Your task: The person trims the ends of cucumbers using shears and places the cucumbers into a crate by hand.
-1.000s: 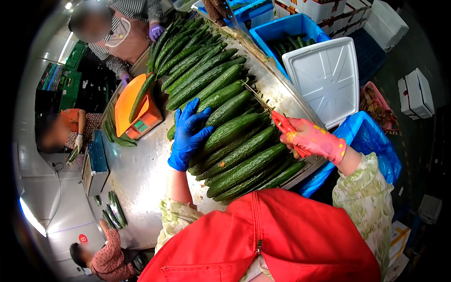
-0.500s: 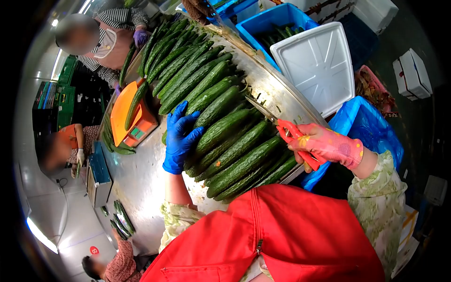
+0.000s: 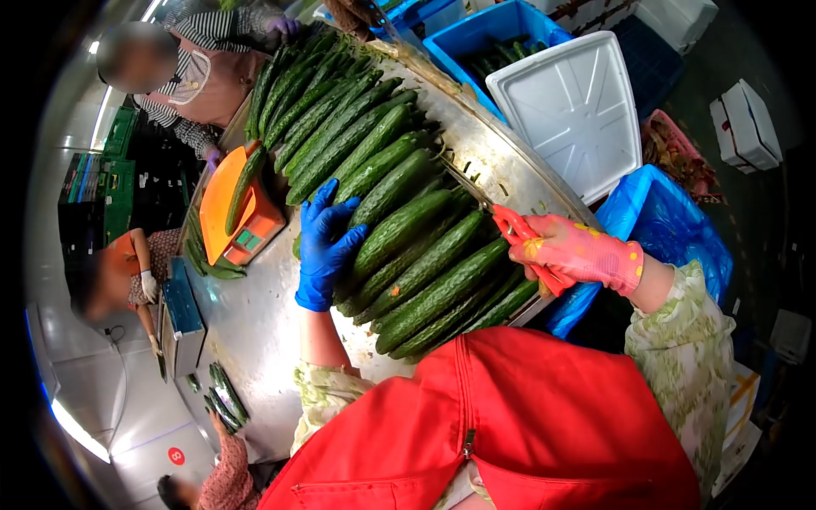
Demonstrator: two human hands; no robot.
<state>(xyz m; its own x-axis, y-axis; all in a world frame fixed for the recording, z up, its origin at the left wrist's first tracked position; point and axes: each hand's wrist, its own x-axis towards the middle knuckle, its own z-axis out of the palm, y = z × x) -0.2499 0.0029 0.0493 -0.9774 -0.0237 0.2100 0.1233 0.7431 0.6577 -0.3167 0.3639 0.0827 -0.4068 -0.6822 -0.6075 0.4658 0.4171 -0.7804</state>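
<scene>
A long row of green cucumbers (image 3: 415, 244) lies side by side on the metal table. My left hand (image 3: 326, 251), in a blue glove, rests against their left ends with its fingers spread, wrapped around none of them. My right hand (image 3: 580, 253), in a pink glove with yellow dots, grips red-handled scissors (image 3: 511, 223). The scissor blades point up and left, at the right ends of the cucumbers; whether they touch a stem cannot be made out.
An orange scale (image 3: 242, 208) with one cucumber on it stands left of the row. At right are a blue bin (image 3: 510, 25), a white lid (image 3: 568, 115) and a blue bag (image 3: 671, 229). Several co-workers are across the metal table (image 3: 263, 331).
My right hand and the scissors have shifted slightly left and up; my left hand has stayed in place. A co-worker's purple-gloved hand has moved from a cucumber toward the row's far end.
</scene>
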